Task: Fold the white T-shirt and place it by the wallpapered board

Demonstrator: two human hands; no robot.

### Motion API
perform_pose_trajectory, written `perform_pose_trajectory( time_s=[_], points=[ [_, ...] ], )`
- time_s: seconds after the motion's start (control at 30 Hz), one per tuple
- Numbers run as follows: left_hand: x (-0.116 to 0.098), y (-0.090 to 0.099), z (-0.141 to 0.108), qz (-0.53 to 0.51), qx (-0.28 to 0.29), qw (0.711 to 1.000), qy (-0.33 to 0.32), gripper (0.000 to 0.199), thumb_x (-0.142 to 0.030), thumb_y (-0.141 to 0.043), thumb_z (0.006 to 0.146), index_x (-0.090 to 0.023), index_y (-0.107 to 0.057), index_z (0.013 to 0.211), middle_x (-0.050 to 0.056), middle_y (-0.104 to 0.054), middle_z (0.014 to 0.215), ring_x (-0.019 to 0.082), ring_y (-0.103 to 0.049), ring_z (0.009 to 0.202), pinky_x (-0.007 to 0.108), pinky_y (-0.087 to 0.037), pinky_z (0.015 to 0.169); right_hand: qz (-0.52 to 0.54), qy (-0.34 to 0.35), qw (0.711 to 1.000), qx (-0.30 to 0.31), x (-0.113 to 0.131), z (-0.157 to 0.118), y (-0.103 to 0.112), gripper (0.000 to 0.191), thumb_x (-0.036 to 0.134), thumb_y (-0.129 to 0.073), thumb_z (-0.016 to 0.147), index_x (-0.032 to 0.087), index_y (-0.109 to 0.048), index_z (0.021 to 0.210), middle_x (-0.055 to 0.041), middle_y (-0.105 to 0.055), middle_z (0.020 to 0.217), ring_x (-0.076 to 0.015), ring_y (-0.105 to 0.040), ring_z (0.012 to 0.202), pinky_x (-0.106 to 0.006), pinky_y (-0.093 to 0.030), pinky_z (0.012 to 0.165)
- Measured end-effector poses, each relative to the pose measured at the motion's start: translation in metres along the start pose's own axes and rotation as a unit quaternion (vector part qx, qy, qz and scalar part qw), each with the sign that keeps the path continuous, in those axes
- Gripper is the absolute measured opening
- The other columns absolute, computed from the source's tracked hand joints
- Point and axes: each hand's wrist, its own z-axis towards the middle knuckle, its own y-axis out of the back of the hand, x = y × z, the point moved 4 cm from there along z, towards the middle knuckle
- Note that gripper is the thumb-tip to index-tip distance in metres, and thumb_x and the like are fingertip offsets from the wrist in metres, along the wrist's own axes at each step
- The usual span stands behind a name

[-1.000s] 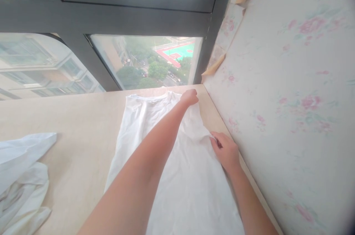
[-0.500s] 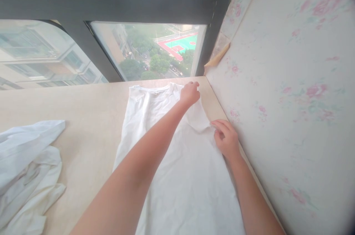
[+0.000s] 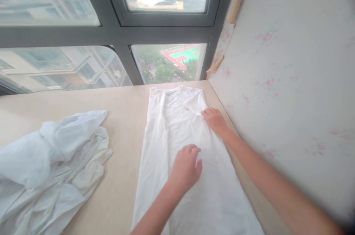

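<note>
A white garment (image 3: 191, 135) lies lengthwise on the pale wooden surface (image 3: 124, 131), its sides folded inward and its top edge near the window. My left hand (image 3: 187, 164) is over the middle of the garment, its fingers apart and nothing in them. On the garment's right edge, near the top, rests my right hand (image 3: 214, 118). Its fingers lie flat over the folded cloth. A small dark print shows beside the folded flap, left of my right hand.
A crumpled heap of white clothes (image 3: 55, 164) lies on the left. Behind the surface stands a dark window frame (image 3: 166, 34). A flowered wall (image 3: 291, 90) with peeling wallpaper borders the right side.
My left hand has left the garment's top right corner and moved back toward me, opening. My right hand's fingers have flattened on the edge. The view has tilted up and turned left.
</note>
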Motion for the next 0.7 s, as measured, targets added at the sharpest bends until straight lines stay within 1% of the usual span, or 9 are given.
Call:
perform_pose_trajectory(
  time_s=[0.1, 0.17, 0.23, 0.3, 0.37, 0.43, 0.57, 0.63, 0.7],
  points=[
    [-0.023, -0.020, -0.060, -0.068, 0.017, 0.997, -0.014, 0.038, -0.014, -0.052, 0.085, -0.024, -0.058, 0.121, 0.006, -0.062, 0.129, 0.024, -0.058, 0.117, 0.042, -0.049, 0.101, -0.014, -0.048, 0.997, 0.066, 0.001, 0.008, 0.005, 0.024, 0.020, -0.046, 0.097, 0.016, -0.069, 0.099, -0.0149, -0.068, 0.099, -0.0234, -0.061, 0.092, -0.032, -0.039, 0.078],
    [-0.030, -0.031, -0.092, -0.110, 0.020, 0.994, -0.009, 0.038, -0.014, -0.051, 0.085, -0.027, -0.058, 0.120, 0.005, -0.063, 0.127, 0.023, -0.059, 0.114, 0.040, -0.050, 0.100, -0.012, -0.092, 0.993, 0.071, 0.002, 0.005, 0.008, 0.030, 0.025, -0.040, 0.101, 0.017, -0.068, 0.104, -0.0142, -0.069, 0.099, -0.0218, -0.062, 0.088, -0.030, -0.040, 0.073],
    [-0.032, -0.039, -0.115, -0.138, 0.007, 0.990, 0.020, 0.034, -0.015, -0.048, 0.088, -0.026, -0.059, 0.118, 0.005, -0.065, 0.122, 0.022, -0.061, 0.110, 0.039, -0.051, 0.097, -0.006, -0.103, 0.993, 0.062, 0.007, -0.002, 0.009, 0.033, 0.030, -0.037, 0.102, 0.018, -0.067, 0.110, -0.0139, -0.069, 0.106, -0.0220, -0.063, 0.094, -0.030, -0.042, 0.076],
    [-0.036, -0.046, -0.132, -0.154, -0.003, 0.987, 0.046, 0.032, -0.015, -0.045, 0.090, -0.024, -0.059, 0.117, 0.006, -0.066, 0.117, 0.022, -0.061, 0.107, 0.039, -0.052, 0.094, 0.005, -0.083, 0.995, 0.058, 0.013, -0.012, 0.008, 0.033, 0.033, -0.041, 0.101, 0.017, -0.065, 0.118, -0.0144, -0.065, 0.122, -0.0239, -0.061, 0.109, -0.032, -0.044, 0.088],
    [-0.045, -0.054, -0.143, -0.163, 0.007, 0.986, 0.042, 0.032, -0.014, -0.045, 0.089, -0.023, -0.059, 0.116, 0.006, -0.065, 0.117, 0.022, -0.060, 0.106, 0.039, -0.051, 0.095, 0.023, -0.057, 0.996, 0.059, 0.016, -0.023, 0.006, 0.038, 0.034, -0.044, 0.100, 0.016, -0.061, 0.128, -0.0147, -0.057, 0.138, -0.0252, -0.054, 0.124, -0.036, -0.040, 0.102],
    [-0.057, -0.063, -0.149, -0.162, 0.024, 0.986, 0.021, 0.033, -0.012, -0.047, 0.087, -0.024, -0.060, 0.116, 0.006, -0.064, 0.119, 0.023, -0.058, 0.107, 0.040, -0.049, 0.096, 0.042, -0.041, 0.995, 0.074, 0.016, -0.034, 0.005, 0.042, 0.033, -0.042, 0.100, 0.014, -0.056, 0.136, -0.0143, -0.051, 0.146, -0.0245, -0.047, 0.133, -0.038, -0.035, 0.110],
    [-0.077, -0.077, -0.151, -0.124, 0.031, 0.991, -0.031, 0.034, -0.011, -0.046, 0.087, -0.023, -0.060, 0.116, 0.006, -0.062, 0.121, 0.024, -0.055, 0.108, 0.042, -0.046, 0.095, 0.049, -0.033, 0.990, 0.128, 0.012, -0.050, 0.001, 0.056, 0.037, -0.041, 0.100, 0.012, -0.040, 0.150, -0.0138, -0.034, 0.158, -0.0271, -0.031, 0.146, -0.044, -0.027, 0.118],
    [-0.089, -0.085, -0.149, -0.075, 0.040, 0.995, -0.059, 0.031, -0.011, -0.048, 0.086, -0.020, -0.060, 0.114, 0.008, -0.062, 0.120, 0.025, -0.054, 0.109, 0.043, -0.046, 0.094, 0.050, -0.041, 0.986, 0.152, 0.011, -0.052, 0.001, 0.062, 0.042, -0.041, 0.099, 0.013, -0.033, 0.154, -0.0130, -0.025, 0.162, -0.0290, -0.024, 0.149, -0.047, -0.024, 0.120],
    [-0.105, -0.096, -0.146, -0.001, 0.049, 0.994, -0.099, 0.029, -0.016, -0.054, 0.084, -0.017, -0.060, 0.112, 0.011, -0.060, 0.119, 0.028, -0.054, 0.110, 0.046, -0.046, 0.095, 0.053, -0.046, 0.982, 0.173, 0.010, -0.050, 0.002, 0.063, 0.044, -0.040, 0.099, 0.015, -0.032, 0.154, -0.0118, -0.023, 0.163, -0.0292, -0.023, 0.150, -0.048, -0.023, 0.120]
  ],
)
